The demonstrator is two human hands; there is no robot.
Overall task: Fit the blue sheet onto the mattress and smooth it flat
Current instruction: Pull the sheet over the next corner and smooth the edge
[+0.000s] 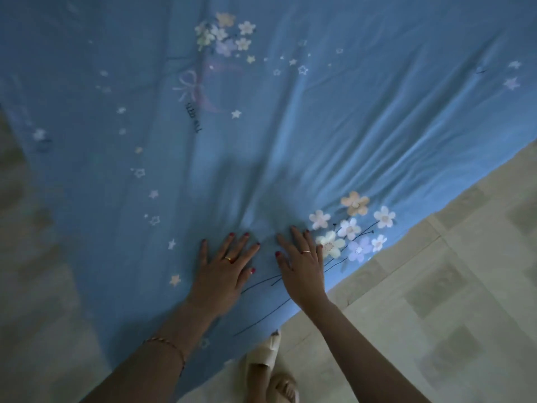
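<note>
Your left hand (225, 269) and right hand (302, 261) lie palm-down, side by side — fingers spread flat, gripping nothing — on the creased blue sheet (319, 126).

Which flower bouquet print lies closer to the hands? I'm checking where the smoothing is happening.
The bouquet at the sheet's near edge, right beside the right hand. The other bouquet sits far up the blue sheet, above a pink bow.

A pale tiled floor (436, 301) with darker beige squares fills the lower right, its grout lines running diagonally; the same floor shows again as a dim, blurred strip along the left edge. The room light is low and bluish, brightest over the right part of the floor
</note>
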